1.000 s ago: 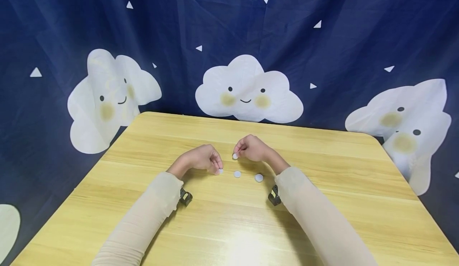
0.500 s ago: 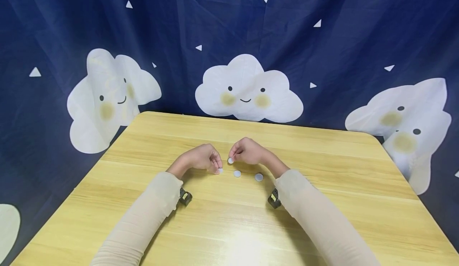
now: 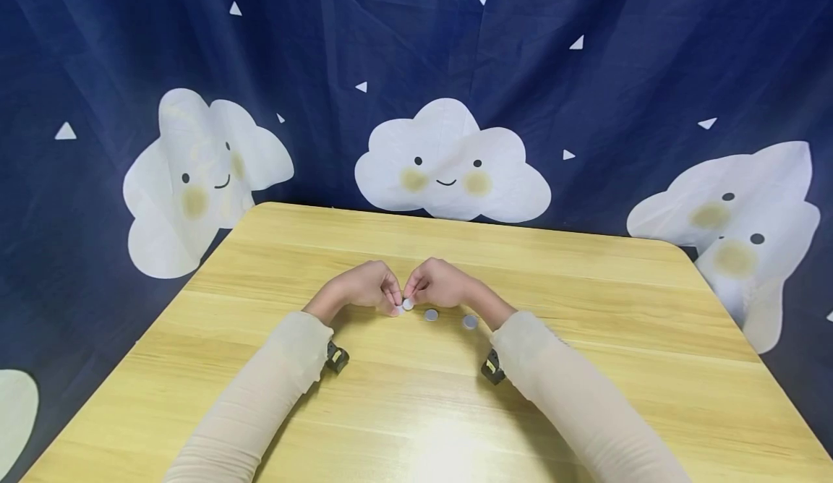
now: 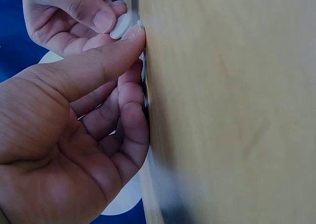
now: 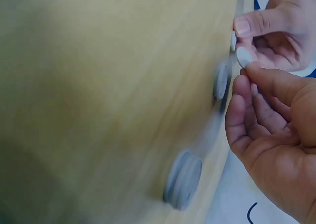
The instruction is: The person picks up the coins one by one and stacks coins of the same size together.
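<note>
In the head view my left hand (image 3: 371,285) rests low over the table, its thumb and fingertips pinching a small white disc (image 5: 233,41) at the tabletop. My right hand (image 3: 445,284) pinches a second white disc (image 3: 408,304) by its edge, tilted and right beside the left fingertips. Whether the two discs touch cannot be told. Just right of the hands a third disc (image 3: 431,315) lies on the wood. Further right, near the right wrist, sits a thicker round piece (image 5: 183,179), which looks like stacked discs in the right wrist view.
The pale wooden table (image 3: 403,389) fills the lower scene. Behind it hangs a dark blue curtain (image 3: 312,49) with white clouds and triangles. A small black device (image 3: 336,358) is worn at the left wrist, another black device (image 3: 493,367) at the right.
My right hand has moved left and toward me, bringing its disc beside the left fingertips. The left hand and the pieces on the table have stayed in place.
</note>
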A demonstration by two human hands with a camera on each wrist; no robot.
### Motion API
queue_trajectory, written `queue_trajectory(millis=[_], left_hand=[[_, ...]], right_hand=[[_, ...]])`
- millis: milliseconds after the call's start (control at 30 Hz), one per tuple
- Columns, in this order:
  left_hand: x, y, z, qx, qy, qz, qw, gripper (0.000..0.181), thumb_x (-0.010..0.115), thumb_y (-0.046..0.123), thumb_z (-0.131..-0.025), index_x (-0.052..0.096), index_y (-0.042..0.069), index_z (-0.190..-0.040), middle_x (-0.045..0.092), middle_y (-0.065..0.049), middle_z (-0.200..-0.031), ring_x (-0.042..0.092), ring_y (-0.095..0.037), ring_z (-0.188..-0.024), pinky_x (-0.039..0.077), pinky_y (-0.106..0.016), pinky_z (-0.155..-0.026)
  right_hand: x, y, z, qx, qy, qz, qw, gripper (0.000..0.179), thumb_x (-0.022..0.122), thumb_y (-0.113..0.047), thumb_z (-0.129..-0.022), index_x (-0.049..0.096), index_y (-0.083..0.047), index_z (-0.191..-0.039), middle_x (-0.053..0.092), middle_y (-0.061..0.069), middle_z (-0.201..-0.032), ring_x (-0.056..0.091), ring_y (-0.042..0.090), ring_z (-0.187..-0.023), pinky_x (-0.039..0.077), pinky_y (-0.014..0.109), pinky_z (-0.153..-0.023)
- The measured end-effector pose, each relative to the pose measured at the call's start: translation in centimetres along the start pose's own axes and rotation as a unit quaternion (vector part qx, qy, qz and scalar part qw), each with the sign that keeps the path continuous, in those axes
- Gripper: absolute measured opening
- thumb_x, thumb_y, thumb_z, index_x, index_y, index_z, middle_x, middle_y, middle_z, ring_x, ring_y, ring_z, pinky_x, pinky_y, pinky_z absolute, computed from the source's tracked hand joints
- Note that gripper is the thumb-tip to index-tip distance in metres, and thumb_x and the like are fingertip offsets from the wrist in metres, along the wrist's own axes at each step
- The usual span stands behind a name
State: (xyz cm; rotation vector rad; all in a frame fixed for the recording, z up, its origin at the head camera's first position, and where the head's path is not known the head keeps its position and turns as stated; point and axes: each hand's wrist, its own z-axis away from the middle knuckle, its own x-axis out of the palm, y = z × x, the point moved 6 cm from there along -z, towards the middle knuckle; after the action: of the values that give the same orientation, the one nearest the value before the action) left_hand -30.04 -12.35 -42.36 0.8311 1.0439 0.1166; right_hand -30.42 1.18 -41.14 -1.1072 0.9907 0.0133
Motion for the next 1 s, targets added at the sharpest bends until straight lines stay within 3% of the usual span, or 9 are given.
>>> queue_trajectory(millis=[500, 1000], left_hand=[[-0.08, -0.01, 0.03, -0.005, 0.005, -0.013, 0.9999, 0.012, 0.088, 0.01, -0.08, 0.076, 0.011, -0.082, 0.07, 0.003, -0.076, 0.059, -0.01, -0.072, 0.05, -0.024, -0.067], [-0.12, -0.02, 0.06, -0.007, 0.006, -0.015, 0.9998, 0.012, 0.088, 0.01, -0.08, 0.076, 0.011, -0.081, 0.069, 0.003, -0.075, 0.057, -0.01, -0.07, 0.049, -0.024, -0.066]], right_hand=[[0.86, 0.34, -0.43, 0.056, 0.003, -0.018, 0.9983, 0.006, 0.07, 0.003, -0.091, 0.075, 0.0, -0.094, 0.075, 0.004, -0.085, 0.06, 0.008, -0.07, 0.052, 0.021, -0.067], [0.89, 0.24, -0.32, 0.065, -0.004, -0.041, 0.9971, 0.01, 0.066, 0.005, -0.091, 0.074, 0.001, -0.096, 0.073, 0.005, -0.085, 0.059, 0.009, -0.07, 0.052, 0.022, -0.068]])
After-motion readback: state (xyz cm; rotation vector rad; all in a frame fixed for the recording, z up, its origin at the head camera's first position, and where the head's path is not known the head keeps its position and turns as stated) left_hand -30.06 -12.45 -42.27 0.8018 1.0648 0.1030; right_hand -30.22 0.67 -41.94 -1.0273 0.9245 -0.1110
